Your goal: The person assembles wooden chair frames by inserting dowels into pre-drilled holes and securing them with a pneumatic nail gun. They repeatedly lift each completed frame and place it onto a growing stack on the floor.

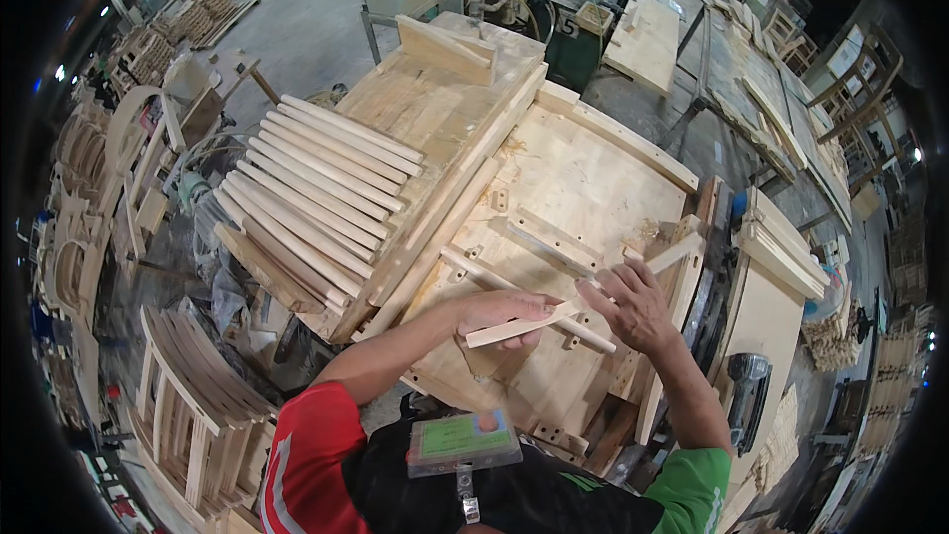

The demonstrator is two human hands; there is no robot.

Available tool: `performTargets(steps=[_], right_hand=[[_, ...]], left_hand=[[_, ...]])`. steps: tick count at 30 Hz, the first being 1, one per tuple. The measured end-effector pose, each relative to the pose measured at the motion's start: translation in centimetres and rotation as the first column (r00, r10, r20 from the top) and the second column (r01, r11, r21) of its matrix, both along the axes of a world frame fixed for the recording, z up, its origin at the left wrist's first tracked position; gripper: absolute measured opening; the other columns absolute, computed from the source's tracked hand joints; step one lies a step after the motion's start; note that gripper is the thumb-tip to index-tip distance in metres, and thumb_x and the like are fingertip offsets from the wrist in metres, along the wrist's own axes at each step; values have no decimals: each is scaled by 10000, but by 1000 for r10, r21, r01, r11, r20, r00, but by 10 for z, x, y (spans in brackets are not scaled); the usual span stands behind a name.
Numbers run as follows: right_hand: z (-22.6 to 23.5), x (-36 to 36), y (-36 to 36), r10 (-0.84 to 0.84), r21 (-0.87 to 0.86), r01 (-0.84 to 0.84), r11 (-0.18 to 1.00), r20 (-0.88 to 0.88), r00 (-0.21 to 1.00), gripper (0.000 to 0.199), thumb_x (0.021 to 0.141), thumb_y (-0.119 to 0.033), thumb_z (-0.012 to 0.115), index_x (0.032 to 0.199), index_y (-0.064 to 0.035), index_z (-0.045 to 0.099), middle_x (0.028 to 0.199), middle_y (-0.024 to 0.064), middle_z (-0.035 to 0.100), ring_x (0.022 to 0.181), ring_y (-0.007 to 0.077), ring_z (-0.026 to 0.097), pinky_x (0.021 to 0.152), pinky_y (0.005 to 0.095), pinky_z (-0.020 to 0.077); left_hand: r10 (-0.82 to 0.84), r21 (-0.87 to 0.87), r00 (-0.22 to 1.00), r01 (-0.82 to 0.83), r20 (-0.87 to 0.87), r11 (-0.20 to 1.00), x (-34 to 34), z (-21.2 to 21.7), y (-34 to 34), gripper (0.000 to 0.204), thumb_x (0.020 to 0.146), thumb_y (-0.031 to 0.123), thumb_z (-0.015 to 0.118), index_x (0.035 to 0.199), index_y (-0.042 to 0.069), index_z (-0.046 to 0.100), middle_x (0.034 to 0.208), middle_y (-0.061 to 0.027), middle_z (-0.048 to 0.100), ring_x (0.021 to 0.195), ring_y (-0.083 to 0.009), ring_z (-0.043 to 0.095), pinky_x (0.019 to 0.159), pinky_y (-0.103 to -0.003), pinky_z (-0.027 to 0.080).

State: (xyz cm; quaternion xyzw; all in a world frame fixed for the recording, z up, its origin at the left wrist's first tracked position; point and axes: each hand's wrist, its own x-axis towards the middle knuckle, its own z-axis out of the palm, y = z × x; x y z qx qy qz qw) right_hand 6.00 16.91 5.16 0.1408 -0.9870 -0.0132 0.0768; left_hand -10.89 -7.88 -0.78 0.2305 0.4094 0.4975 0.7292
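Observation:
My left hand is closed around the near end of a pale, slightly curved wooden slat, thumb on top. Curled fingers of my right hand grip the slat farther along; it seems to continue past them to the upper right, though the hand covers its middle. Beneath both hands a round wooden rod lies slantwise over a plywood work board. Small drilled wooden blocks and a drilled strip are fixed on that board, close beyond my hands.
Several rounded wooden rods lie side by side on the left bench. An angled wooden piece stands at its back. Stacked slats and a dark cylindrical tool are at right. Curved wooden parts stand at lower left.

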Motion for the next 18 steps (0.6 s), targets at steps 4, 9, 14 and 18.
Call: performTargets(steps=[4,9,14,18], right_hand=[[-18,-10,21,-78,-166,84,982,47,996,532,908,-212,729,1420,-140,605,1060,70,622,986,291,642,907,467,510],[-57,-35,44,-369,-332,369,868,65,927,637,891,-217,796,1447,-85,515,1069,165,637,924,391,677,748,486,541],[-72,-94,47,-343,-222,372,901,158,926,579,952,-298,732,1453,-80,543,1152,170,668,1067,386,678,891,513,534],[-79,-126,38,-329,-201,376,904,232,915,587,940,-306,736,1449,-75,557,1176,169,680,1106,381,679,920,516,535]], left_hand=[[485,171,550,-525,-680,834,-40,-9,-5,302,1127,289,547,1244,67,714,1018,-45,717,897,-198,680,844,-349,559],[690,615,-161,-622,-706,484,-30,-40,-3,147,1032,203,647,1007,67,700,971,-102,703,943,-315,673,867,-417,525],[587,596,-118,-237,-801,767,14,-71,39,160,975,203,712,880,75,694,912,-118,687,933,-331,660,865,-452,512],[565,572,-109,-263,-818,777,4,-97,50,205,991,237,694,866,74,686,870,-125,681,906,-340,668,869,-468,522]])
